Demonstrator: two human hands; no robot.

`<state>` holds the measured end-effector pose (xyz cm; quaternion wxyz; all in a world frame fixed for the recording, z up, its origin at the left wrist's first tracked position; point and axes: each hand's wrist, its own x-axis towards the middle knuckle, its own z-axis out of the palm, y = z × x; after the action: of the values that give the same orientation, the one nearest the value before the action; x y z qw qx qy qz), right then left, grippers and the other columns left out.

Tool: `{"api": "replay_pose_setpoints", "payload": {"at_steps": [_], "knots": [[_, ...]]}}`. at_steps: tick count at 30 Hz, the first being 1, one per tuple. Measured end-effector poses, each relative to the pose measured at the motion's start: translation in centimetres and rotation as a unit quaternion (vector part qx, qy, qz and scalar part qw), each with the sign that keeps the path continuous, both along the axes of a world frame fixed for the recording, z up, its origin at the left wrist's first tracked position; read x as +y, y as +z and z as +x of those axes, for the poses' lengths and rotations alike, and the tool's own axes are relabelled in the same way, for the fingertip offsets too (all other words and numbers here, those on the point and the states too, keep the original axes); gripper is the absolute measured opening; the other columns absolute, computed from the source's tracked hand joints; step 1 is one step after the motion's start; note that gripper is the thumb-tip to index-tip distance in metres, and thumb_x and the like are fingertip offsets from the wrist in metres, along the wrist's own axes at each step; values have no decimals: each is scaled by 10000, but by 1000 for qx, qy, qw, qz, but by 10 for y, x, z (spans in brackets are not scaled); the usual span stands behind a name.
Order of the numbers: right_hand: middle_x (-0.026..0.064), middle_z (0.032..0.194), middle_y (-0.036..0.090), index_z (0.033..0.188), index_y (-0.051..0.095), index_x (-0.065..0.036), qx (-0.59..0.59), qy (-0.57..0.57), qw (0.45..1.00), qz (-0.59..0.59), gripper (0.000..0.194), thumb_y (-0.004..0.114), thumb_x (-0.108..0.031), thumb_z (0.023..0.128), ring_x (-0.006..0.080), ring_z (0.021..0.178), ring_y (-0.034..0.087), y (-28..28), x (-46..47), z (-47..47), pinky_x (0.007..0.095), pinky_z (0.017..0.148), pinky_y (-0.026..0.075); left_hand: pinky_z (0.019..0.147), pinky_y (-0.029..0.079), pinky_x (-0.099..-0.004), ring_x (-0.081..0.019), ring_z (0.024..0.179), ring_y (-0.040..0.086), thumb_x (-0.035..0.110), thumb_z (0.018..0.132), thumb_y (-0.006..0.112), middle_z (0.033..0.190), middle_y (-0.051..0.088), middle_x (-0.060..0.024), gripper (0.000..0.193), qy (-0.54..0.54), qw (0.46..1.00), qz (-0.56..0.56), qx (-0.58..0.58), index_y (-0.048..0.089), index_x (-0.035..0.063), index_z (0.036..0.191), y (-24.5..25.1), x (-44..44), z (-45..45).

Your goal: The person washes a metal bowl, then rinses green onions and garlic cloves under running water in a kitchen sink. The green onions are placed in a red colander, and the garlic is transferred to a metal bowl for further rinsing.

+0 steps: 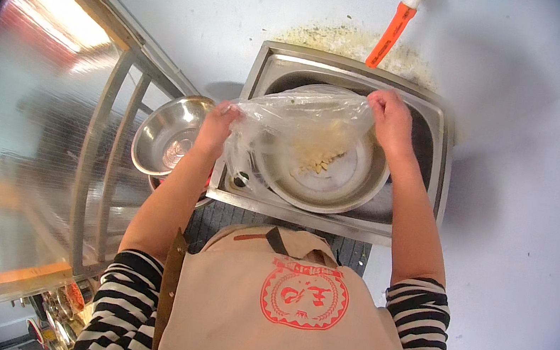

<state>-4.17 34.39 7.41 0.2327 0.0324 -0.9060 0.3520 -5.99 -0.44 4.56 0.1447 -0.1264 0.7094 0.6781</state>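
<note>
A clear plastic bag (278, 107) is stretched between my two hands. My left hand (219, 122) grips one end of it, and my right hand (391, 116) pinches the other end higher up. Below the bag, a wide metal basin (358, 191) sits in a stainless steel sink (265, 206). Small pale yellow pieces of food (320, 163) lie in the basin, partly seen through the bag's film. Whether some of them are still inside the bag, I cannot tell.
Left of the sink, a metal bowl (153, 143) rests on another container, mostly hidden by my left arm. A metal frame with translucent sheeting (94, 159) stands further left. From above the sink hangs an orange-handled tool (392, 35) against the white wall (516, 101).
</note>
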Motion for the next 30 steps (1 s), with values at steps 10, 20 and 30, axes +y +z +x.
{"api": "replay_pose_setpoints", "payload": {"at_steps": [10,20,30], "knots": [[92,906,565,939,540,-33,14,-72,987,-141,47,528,-47,896,201,682,630,95,-25,39,295,624,518,801,368,-313,-115,893,504,255,907,531,942,592,30,172,20,990,102,93,585,138,1020,53,4,4],[86,874,550,937,531,-9,63,-1,987,-147,53,503,-33,899,170,667,643,116,-40,40,264,614,511,860,385,-421,-176,1028,496,236,924,529,1087,562,-26,277,54,982,118,138,507,84,1154,95,10,-12],[60,924,585,1022,538,-21,14,108,936,-335,119,524,-84,922,120,768,600,134,-66,15,253,713,519,1040,329,-434,-331,1204,432,276,741,756,1172,538,-157,781,-121,931,-38,342,325,56,1355,96,62,13]]}}
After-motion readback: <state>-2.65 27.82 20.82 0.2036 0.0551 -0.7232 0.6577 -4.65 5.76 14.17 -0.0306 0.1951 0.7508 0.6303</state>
